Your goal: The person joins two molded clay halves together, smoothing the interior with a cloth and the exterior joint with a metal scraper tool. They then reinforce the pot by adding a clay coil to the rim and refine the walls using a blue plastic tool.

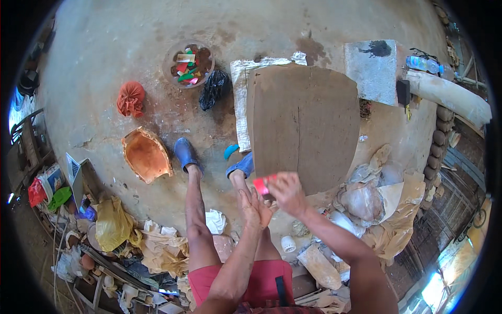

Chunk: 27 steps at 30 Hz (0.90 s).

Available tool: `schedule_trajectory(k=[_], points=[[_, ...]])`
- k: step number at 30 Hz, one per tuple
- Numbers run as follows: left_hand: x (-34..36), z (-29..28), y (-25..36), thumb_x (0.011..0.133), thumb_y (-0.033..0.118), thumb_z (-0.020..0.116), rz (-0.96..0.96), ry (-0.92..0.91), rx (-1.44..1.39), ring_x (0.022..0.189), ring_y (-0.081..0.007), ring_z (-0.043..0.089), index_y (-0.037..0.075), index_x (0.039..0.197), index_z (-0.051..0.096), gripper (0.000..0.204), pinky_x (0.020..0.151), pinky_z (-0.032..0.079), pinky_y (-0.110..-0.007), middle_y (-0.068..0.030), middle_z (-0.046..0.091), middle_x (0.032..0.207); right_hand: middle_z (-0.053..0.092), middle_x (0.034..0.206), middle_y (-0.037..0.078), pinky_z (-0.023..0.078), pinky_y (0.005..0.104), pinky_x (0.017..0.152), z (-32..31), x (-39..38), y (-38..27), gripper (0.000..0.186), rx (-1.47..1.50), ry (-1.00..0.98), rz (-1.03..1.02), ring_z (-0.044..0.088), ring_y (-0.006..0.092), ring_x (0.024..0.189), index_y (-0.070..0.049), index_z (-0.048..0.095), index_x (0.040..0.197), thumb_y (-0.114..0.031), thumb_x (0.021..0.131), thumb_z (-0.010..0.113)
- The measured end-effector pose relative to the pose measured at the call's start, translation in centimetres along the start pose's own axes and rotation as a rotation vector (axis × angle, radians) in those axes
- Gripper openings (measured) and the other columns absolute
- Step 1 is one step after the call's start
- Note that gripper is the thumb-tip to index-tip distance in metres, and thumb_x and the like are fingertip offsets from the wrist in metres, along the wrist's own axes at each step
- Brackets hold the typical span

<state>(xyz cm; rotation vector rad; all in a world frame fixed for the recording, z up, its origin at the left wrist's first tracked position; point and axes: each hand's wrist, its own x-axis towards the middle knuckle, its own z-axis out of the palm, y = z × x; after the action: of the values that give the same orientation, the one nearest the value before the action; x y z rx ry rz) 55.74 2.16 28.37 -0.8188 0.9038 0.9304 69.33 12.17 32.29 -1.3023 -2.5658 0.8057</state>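
My right hand (286,191) grips a small flat red piece (264,184) at the lower middle, with something dark just under it. My left hand (253,209) is beside and below it, fingers stretched upward; whether it touches the dark part is unclear. A large brown clay slab (306,125) lies beyond my hands on a white woven sack (242,104). A small curved blue piece (230,151) lies at the sack's lower left, by my shoe.
An orange shell-like mould (146,154), red bag (130,98), black bag (213,90) and tub of coloured pieces (188,65) stand on the floor. A pale board (370,70) and long white roll (447,94) are right. Plastic bags and scrap (112,222) crowd both lower sides.
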Motion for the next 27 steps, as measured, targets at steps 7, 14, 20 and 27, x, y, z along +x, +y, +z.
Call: schedule_trajectory(k=[7, 14, 20, 27], points=[[0.0, 0.3, -1.1, 0.090, 0.092, 0.031, 0.025, 0.014, -0.148, 0.145, -0.0430, 0.040, 0.010, 0.165, 0.027, 0.112, 0.118, 0.034, -0.063, -0.0192, 0.043, 0.159, 0.068, 0.098, 0.010, 0.052, 0.0467, 0.083, -2.5, 0.7, 0.6, 0.021, -0.035, -0.033, -0.006, 0.066, 0.0309, 0.098, -0.004, 0.071, 0.099, -0.012, 0.080, 0.068], [0.1, 4.0, -3.8, 0.089, 0.092, 0.036, -0.061, -0.087, -0.090, 0.150, -0.0448, 0.034, 0.010, 0.167, 0.022, 0.114, 0.119, 0.032, -0.063, -0.0204, 0.030, 0.167, 0.069, 0.106, 0.014, 0.051, 0.0425, 0.085, -8.8, 18.4, 14.8, 0.022, -0.207, 0.256, 0.017, 0.064, 0.0328, 0.099, -0.003, 0.073, 0.102, -0.004, 0.083, 0.062], [0.4, 4.2, -3.5, 0.088, 0.091, 0.038, 0.016, -0.157, -0.134, 0.150, -0.0402, 0.037, 0.009, 0.165, 0.023, 0.114, 0.117, 0.034, -0.065, -0.0191, 0.031, 0.168, 0.068, 0.106, 0.010, 0.049, 0.0512, 0.095, -0.8, -2.5, 4.0, 0.029, -0.047, 0.089, 0.057, 0.063, 0.0318, 0.105, -0.005, 0.073, 0.108, -0.009, 0.080, 0.067], [0.5, 2.1, -4.2, 0.087, 0.092, 0.040, 0.019, -0.243, -0.180, 0.150, -0.0397, 0.036, 0.008, 0.166, 0.022, 0.116, 0.118, 0.034, -0.063, -0.0186, 0.033, 0.167, 0.066, 0.092, 0.013, 0.053, 0.0480, 0.083, -4.1, -2.8, 4.5, 0.024, 0.023, -0.060, 0.001, 0.066, 0.0334, 0.094, -0.002, 0.071, 0.099, -0.011, 0.077, 0.071]])
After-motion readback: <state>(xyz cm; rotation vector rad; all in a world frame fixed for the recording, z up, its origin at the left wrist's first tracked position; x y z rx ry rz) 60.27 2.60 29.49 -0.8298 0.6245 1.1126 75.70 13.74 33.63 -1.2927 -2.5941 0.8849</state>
